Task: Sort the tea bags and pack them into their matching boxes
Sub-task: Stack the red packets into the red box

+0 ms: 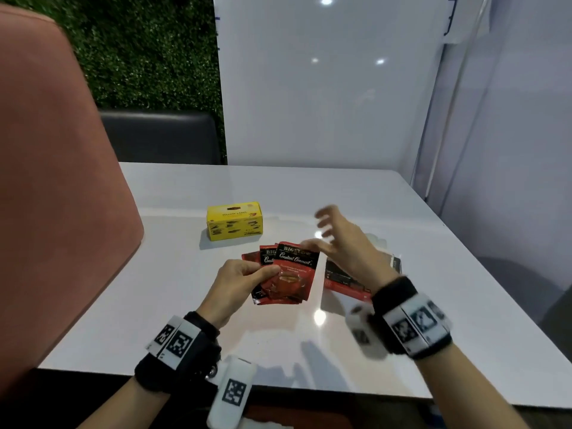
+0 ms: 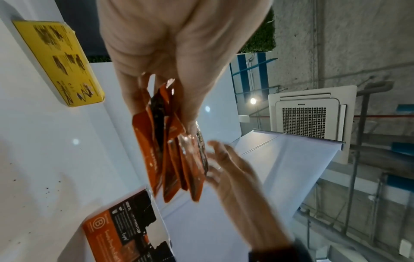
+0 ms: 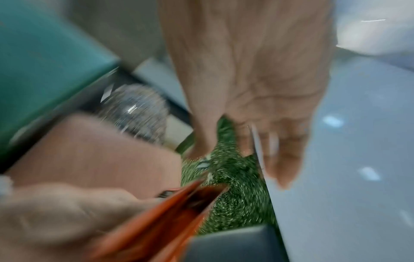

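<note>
Several red Bigelow tea bags [image 1: 291, 274] are fanned out above the white table [image 1: 173, 274], and my left hand [image 1: 263, 270] pinches them at their left edge. My right hand [image 1: 318, 233] is blurred, its fingers spread and holding nothing, just right of the front bag's top corner. Below that hand a red and black tea box [image 1: 343, 281] lies flat on the table. A yellow tea box [image 1: 234, 221] stands closed behind the bags. The left wrist view shows the tea bags [image 2: 177, 159] edge-on, the right hand [image 2: 226, 164], the yellow box [image 2: 60, 63] and the red box [image 2: 121, 230].
A pink chair back [image 1: 62, 181] rises close on the left. A dark chair [image 1: 161, 137] stands beyond the table's far edge, before a green hedge wall. White panels close off the back and right. The right wrist view is heavily blurred.
</note>
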The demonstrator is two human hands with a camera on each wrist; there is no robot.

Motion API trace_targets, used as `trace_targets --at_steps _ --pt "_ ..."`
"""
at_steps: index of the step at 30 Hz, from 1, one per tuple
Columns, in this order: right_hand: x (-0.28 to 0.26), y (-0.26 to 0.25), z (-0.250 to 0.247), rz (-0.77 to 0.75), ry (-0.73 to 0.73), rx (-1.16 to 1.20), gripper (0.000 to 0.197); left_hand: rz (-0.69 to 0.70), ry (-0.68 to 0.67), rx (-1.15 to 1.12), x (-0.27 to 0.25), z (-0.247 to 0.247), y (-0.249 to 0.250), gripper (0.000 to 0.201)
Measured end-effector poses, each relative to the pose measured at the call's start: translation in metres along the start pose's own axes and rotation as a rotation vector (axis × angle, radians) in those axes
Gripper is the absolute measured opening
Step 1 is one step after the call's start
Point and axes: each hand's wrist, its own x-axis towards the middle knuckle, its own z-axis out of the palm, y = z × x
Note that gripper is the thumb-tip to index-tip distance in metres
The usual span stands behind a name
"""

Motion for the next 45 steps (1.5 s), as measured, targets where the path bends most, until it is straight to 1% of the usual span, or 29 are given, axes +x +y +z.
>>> trace_targets --at_steps 1,2,3,4,5,7,9,11,13,15,17,19,21,23,25,28,29,33,35,38,40,43,44,45 --pt "-0.009 0.008 0.007 0.119 -0.017 0.223 0.062 0.007 0.011 -0.008 0.001 0.002 0.001 0.021" --pt "-0.020 0.013 0.018 0.204 -0.070 0.439 0.061 0.008 0.006 -0.001 0.001 0.006 0.002 0.019" --pt "-0.029 0.017 0.030 0.248 -0.096 0.635 0.058 0.008 -0.010 0.014 0.001 0.011 0.001 0.019" --pt "-0.035 0.020 0.041 0.260 -0.056 0.757 0.052 0.005 -0.036 0.034 0.002 0.016 0.001 0.020" --pt "-0.039 0.020 0.047 0.253 0.034 0.802 0.044 -0.008 -0.070 0.043 0.003 0.020 0.002 0.022" --pt "-0.043 0.021 0.053 0.233 0.206 0.813 0.031 -0.051 -0.171 0.001 0.001 0.023 0.002 0.026" --pt "-0.046 0.024 0.054 0.235 0.286 0.874 0.027 -0.079 -0.275 -0.075 -0.003 0.022 0.003 0.023" --pt "-0.049 0.029 0.054 0.270 0.343 0.970 0.028 -0.091 -0.305 -0.113 -0.006 0.016 0.003 0.021" --pt "-0.052 0.035 0.052 0.330 0.386 1.096 0.031 -0.074 -0.259 -0.153 -0.005 0.010 0.002 0.029" --pt "-0.056 0.043 0.049 0.405 0.388 1.263 0.036 -0.037 -0.179 -0.228 -0.004 0.006 0.001 0.038" --pt "-0.060 0.047 0.047 0.500 0.328 1.468 0.034 -0.005 -0.098 -0.315 -0.004 0.005 -0.001 0.056" --pt "-0.066 0.041 0.049 0.558 0.201 1.598 0.030 0.012 -0.042 -0.366 -0.004 0.009 -0.001 0.076" --pt "-0.069 0.032 0.057 0.533 0.107 1.571 0.032 0.031 -0.024 -0.390 -0.002 0.016 -0.001 0.084" --pt "-0.069 0.026 0.066 0.465 0.104 1.479 0.037 0.040 -0.013 -0.382 -0.001 0.024 0.001 0.083" --pt "-0.067 0.022 0.067 0.420 0.171 1.409 0.039 0.058 -0.001 -0.333 -0.003 0.028 0.002 0.071" --pt "-0.062 0.023 0.063 0.388 0.269 1.344 0.034 0.076 0.020 -0.273 -0.005 0.025 0.005 0.038" --pt "-0.061 0.024 0.063 0.385 0.285 1.324 0.034 0.068 0.021 -0.272 -0.006 0.023 0.004 0.032" --pt "-0.061 0.025 0.061 0.375 0.295 1.218 0.034 0.014 -0.022 -0.231 -0.006 0.019 0.002 0.024" --pt "-0.060 0.022 0.059 0.353 0.276 1.185 0.032 0.005 -0.015 -0.239 -0.008 0.022 -0.001 0.023" --pt "-0.057 0.018 0.059 0.350 0.273 1.199 0.035 -0.011 -0.002 -0.341 -0.010 0.031 -0.004 0.022" --pt "-0.055 0.015 0.063 0.370 0.303 1.246 0.037 -0.050 -0.001 -0.432 -0.010 0.038 -0.007 0.021" --pt "-0.054 0.012 0.070 0.409 0.379 1.339 0.042 -0.164 0.028 -0.710 -0.009 0.046 -0.009 0.021" --pt "-0.055 0.012 0.071 0.420 0.383 1.370 0.042 -0.188 0.046 -0.794 -0.008 0.046 -0.008 0.024" --pt "-0.056 0.011 0.072 0.429 0.365 1.403 0.041 -0.195 0.069 -0.830 -0.006 0.045 -0.008 0.026"
